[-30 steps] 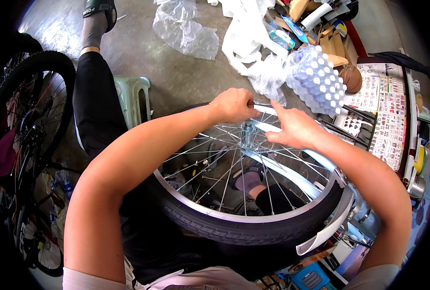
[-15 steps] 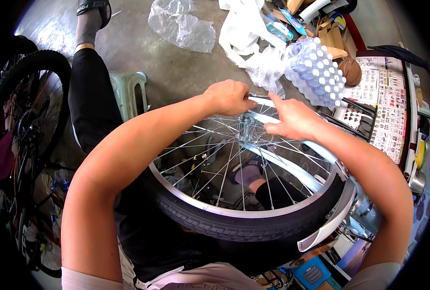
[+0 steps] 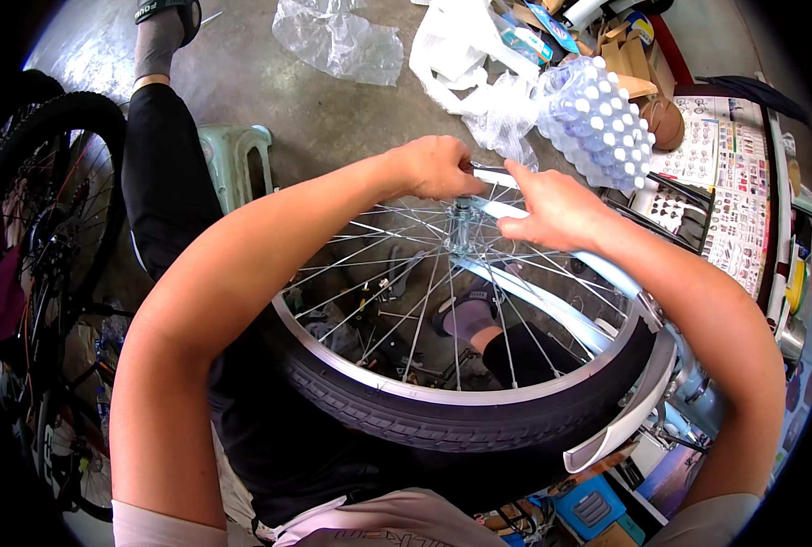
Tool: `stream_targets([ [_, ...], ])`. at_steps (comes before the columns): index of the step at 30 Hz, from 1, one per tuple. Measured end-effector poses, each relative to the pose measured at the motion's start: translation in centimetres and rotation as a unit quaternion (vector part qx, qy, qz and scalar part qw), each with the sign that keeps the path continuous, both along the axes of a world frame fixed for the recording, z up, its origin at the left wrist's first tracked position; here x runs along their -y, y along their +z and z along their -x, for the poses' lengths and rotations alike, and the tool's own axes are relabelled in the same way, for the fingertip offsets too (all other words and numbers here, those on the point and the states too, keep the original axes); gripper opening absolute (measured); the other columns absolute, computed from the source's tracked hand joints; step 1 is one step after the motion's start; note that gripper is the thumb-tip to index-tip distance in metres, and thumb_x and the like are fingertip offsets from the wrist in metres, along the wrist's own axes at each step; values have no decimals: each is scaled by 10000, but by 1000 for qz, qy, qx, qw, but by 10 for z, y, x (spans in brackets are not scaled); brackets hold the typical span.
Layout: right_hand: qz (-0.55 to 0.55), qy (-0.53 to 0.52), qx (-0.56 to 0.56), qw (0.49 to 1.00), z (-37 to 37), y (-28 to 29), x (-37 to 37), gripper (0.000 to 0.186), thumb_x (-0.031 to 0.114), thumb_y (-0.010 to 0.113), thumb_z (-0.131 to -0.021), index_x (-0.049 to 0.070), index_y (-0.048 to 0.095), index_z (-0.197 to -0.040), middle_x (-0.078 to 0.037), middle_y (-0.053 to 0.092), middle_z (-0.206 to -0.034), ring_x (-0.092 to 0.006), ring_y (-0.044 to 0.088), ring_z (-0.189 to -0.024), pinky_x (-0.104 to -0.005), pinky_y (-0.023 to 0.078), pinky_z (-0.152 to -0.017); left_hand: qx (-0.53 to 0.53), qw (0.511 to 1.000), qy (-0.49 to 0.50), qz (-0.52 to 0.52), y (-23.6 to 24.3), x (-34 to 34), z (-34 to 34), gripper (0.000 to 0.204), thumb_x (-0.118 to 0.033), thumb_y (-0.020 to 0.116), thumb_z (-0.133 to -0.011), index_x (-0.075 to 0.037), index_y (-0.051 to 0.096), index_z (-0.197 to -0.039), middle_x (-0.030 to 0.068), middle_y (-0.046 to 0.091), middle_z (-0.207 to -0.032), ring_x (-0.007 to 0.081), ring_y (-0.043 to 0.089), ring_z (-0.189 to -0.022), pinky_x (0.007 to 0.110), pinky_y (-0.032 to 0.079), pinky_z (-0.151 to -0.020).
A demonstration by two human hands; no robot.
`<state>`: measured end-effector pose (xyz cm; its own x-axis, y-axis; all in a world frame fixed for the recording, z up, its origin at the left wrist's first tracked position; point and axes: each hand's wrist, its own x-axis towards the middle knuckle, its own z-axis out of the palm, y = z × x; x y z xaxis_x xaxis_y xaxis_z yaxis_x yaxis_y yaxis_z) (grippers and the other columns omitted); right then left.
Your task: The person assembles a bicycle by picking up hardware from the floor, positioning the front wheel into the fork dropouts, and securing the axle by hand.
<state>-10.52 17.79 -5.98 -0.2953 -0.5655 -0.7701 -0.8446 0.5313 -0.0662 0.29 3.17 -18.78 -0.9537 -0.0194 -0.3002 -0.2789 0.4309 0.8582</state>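
A spoked bicycle wheel [image 3: 460, 397] with a black tyre [image 3: 442, 428] lies tilted over my lap, set between the legs of a pale blue fork [image 3: 543, 305]. Its hub [image 3: 460, 230] sits at the fork ends. My left hand [image 3: 438, 169] is closed at the upper fork end, fingertips pinched together; whatever they grip is hidden. Across the same fork leg lies my right hand [image 3: 559, 210], thumb on one side and index finger stretched towards a white strip [image 3: 495, 179]. Its other fingers are hidden underneath. A white mudguard [image 3: 625, 428] curves around the tyre at the right.
Another bicycle [image 3: 55, 273] stands at the left, near a pale green stool [image 3: 232, 164]. Clear plastic wrap [image 3: 337, 41], a white bag [image 3: 456, 59] and bubble wrap [image 3: 597, 123] lie beyond the wheel. A blue box [image 3: 588, 506] is at the lower right.
The whole view has shifted slightly. My left hand has turned a little at the fork end, its fingers still closed. My right hand stays on the fork leg.
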Motion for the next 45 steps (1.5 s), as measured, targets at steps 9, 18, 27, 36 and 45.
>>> stream_targets([
  [9,-14,1,14,1000,0,1,1,686,401,686,-828,-94,480,-1256,-298,682,-1009,-450,666,-983,-511,533,-866,65,992,-32,103,15,-6,7,473,-464,713,-812,-16,759,-955,204,733,-922,373,702,-930,444,541,-847],
  [18,16,12,28,999,3,-1,2,629,397,679,-813,-90,514,-1175,-299,683,-948,-459,672,-927,-521,532,-848,78,995,-33,-57,12,10,8,423,-358,683,-800,34,713,-957,215,714,-840,328,711,-880,436,539,-820],
  [27,7,15,14,1000,4,-5,-3,706,390,681,-800,-74,478,-1292,-272,687,-930,-435,677,-906,-498,536,-827,82,988,-75,104,16,4,13,531,-479,676,-792,8,719,-999,204,725,-886,357,707,-932,437,542,-831],
  [36,9,20,15,1000,3,-4,0,695,391,676,-804,-74,493,-1287,-272,687,-942,-434,675,-915,-497,536,-828,-38,989,-92,108,-1,-8,15,475,-471,599,-915,-31,671,-1079,217,717,-1028,395,679,-1002,479,527,-873],
  [45,5,20,16,1000,5,-7,-2,699,392,683,-810,-79,495,-1290,-276,685,-953,-432,674,-933,-498,532,-839,-24,987,-132,90,11,-3,12,491,-523,588,-935,-64,698,-1070,213,719,-996,416,682,-966,505,526,-854],
])
